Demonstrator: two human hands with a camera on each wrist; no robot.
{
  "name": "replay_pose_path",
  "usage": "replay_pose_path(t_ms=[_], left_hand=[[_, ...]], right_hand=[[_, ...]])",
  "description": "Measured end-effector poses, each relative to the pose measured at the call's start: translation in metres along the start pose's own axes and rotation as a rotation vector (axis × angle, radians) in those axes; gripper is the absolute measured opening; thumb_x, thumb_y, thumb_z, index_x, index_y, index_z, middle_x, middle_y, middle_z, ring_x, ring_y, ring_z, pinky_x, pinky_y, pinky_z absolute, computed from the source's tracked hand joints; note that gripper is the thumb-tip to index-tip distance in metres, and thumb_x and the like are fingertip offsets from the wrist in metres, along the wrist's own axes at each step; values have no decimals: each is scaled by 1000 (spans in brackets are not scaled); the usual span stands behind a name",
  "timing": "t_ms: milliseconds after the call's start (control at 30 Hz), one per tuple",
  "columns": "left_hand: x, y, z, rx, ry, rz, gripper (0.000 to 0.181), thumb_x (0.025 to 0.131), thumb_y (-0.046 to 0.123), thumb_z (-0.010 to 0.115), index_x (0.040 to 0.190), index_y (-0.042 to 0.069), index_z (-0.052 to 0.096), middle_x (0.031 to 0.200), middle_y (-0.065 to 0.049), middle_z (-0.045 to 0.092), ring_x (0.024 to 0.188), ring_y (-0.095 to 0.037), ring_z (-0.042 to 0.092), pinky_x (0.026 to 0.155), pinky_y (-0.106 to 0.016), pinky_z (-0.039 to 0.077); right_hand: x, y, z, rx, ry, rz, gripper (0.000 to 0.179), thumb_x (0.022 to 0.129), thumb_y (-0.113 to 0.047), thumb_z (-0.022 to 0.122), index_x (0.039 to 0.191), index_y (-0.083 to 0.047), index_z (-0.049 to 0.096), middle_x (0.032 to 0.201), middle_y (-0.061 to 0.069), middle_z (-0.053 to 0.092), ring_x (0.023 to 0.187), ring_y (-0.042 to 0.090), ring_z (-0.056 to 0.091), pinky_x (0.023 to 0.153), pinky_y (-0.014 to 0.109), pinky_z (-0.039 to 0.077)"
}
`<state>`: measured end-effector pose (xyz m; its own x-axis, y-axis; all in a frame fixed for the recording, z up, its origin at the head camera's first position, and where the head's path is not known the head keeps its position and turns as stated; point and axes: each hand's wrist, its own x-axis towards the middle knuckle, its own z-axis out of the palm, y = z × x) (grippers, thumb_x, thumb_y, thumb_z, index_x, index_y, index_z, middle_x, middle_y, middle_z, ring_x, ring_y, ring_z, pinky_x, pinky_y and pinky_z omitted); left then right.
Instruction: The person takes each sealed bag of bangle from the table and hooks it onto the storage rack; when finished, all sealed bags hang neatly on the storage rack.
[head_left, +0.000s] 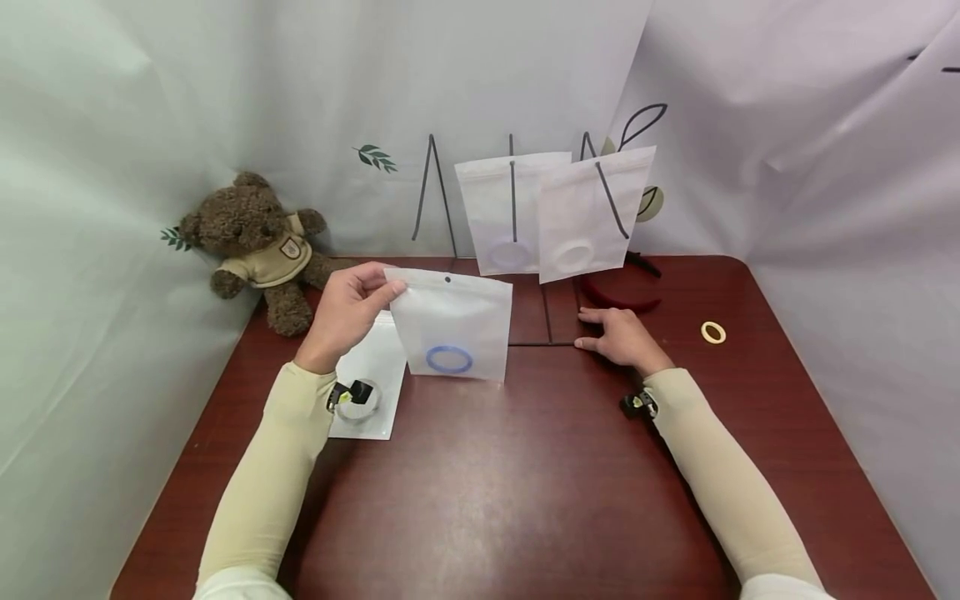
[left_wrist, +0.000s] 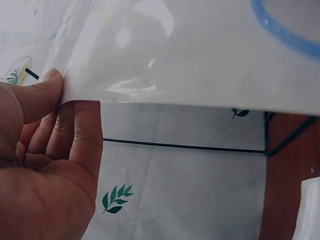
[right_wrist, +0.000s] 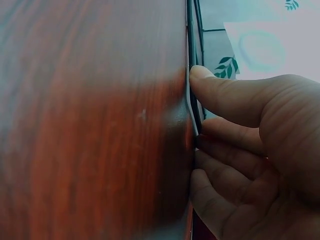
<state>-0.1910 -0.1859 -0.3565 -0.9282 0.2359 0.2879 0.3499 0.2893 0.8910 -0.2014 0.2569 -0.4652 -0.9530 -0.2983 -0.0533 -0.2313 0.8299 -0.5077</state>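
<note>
White, filmy plastic, and the left hand (head_left: 352, 312) has it: thumb and fingers pinch the top corner of the pouch (head_left: 453, 317), out at its ten o'clock. The pouch hangs upright over the table (head_left: 510, 475), a blue ring (head_left: 450, 370) showing through down at six. Light, I'd judge — soft too, likelier to buckle than break, and the shine in the left wrist view hints at a slippery skin. The ring should make the foot swing. Best hold looks to be the top strip, either corner, leaving the small hole (head_left: 447, 279) at twelve uncovered.

Now the sweep, with that pouch as the clock's centre! Teddy bear (head_left: 262, 254) at ten (a quiet spectator in a beige top), well out of the way. Flat pouch (head_left: 378, 350) at eight, lying down. Just before twelve, a wire prong (head_left: 422, 193) with no pouch on it. At one and two, the black wire rack (head_left: 513, 200) carries a first hung pouch (head_left: 480, 204) and a second hung pouch (head_left: 573, 212), overlapping — there's the crowding. Three o'clock, right hand (head_left: 625, 337): thumb and fingers hold the front corner of the rack's base. Just beyond lies a red-handled tool (head_left: 622, 306); farther out at three, a yellow ring (head_left: 704, 332).
</note>
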Motion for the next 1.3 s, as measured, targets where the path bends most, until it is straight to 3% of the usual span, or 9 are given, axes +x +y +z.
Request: replay_pose_path(t_ms=[267,600,800,933,1133,1300], left_hand=[[4,10,-7,-103,65,49,19,102,9,72,107,-9,73,88,9,79,76,-8,77,70,-28,64],[3,21,-25,-241,139,31,17,99,15,77,106,0,76,89,0,81,75,-13,78,65,-31,63],[8,21,-29,-133,200,64,19,99,18,77,106,0,78,89,3,80,77,-8,73,67,-21,57],[13,18,-29,-64,222,45,19,100,22,76,106,3,78,87,8,79,74,-5,68,65,-21,50],[23,13,-28,-35,241,0,25,100,29,76,111,6,78,90,10,78,80,-6,70,72,-23,53],[32,12,-27,-32,255,-4,25,100,31,76,109,7,79,87,9,77,69,-6,58,61,-23,43]], right_hand=[[1,0,1,-12,0,-9,62,95,-25,81,148,-2,60,151,16,61,148,41,46,118,58,41],[2,1,0,-29,2,-14,62,94,-26,82,147,-2,61,150,16,62,147,41,48,118,58,42],[1,2,3,-28,-2,-11,63,94,-26,81,149,-3,60,151,16,61,148,41,47,117,58,42],[0,3,4,-24,-7,-4,63,95,-27,81,150,-3,59,153,15,59,149,42,45,117,59,42],[1,4,3,-33,3,-13,62,95,-26,81,148,-3,60,151,16,61,148,41,46,117,59,42],[2,3,3,-38,10,-25,61,94,-27,81,147,-1,62,151,16,61,148,41,47,117,58,42]])
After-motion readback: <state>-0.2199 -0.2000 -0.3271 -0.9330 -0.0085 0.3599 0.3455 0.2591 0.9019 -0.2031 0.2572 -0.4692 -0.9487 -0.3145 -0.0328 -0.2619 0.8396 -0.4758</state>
